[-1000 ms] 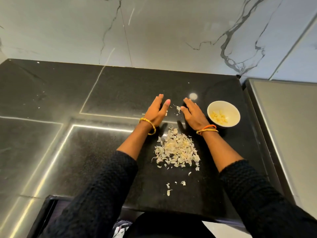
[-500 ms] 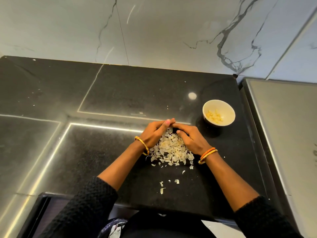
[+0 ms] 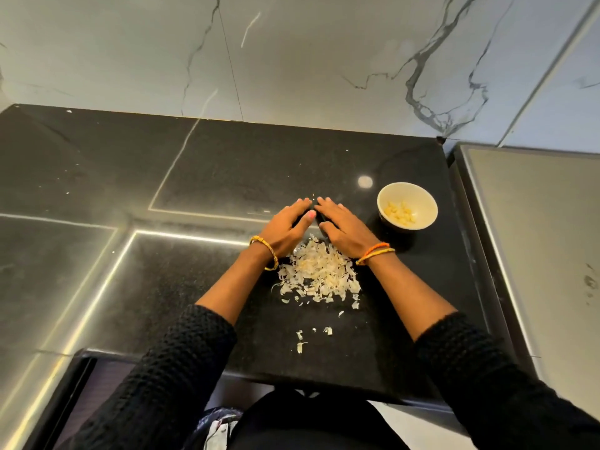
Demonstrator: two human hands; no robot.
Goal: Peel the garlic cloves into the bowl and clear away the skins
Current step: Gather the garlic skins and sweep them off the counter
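Observation:
A heap of pale garlic skins (image 3: 319,272) lies on the black counter (image 3: 227,170) in front of me. My left hand (image 3: 287,230) and my right hand (image 3: 344,227) lie flat on the counter just behind the heap, fingers straight, fingertips almost meeting and forming a wedge. Neither hand holds anything. To the right stands a cream bowl (image 3: 422,194) with several peeled garlic cloves (image 3: 400,213) in it. A few stray skin flakes (image 3: 300,341) lie nearer the counter's front edge.
A white marble wall (image 3: 292,56) backs the counter. On the right, a grey steel surface (image 3: 535,238) adjoins the counter, close to the bowl. The counter's front edge (image 3: 292,381) runs just below the stray flakes.
Half a second ago both hands were cupped round the far side of the heap; now they have moved back out behind it and lie flat. The heap looks more gathered than a second ago.

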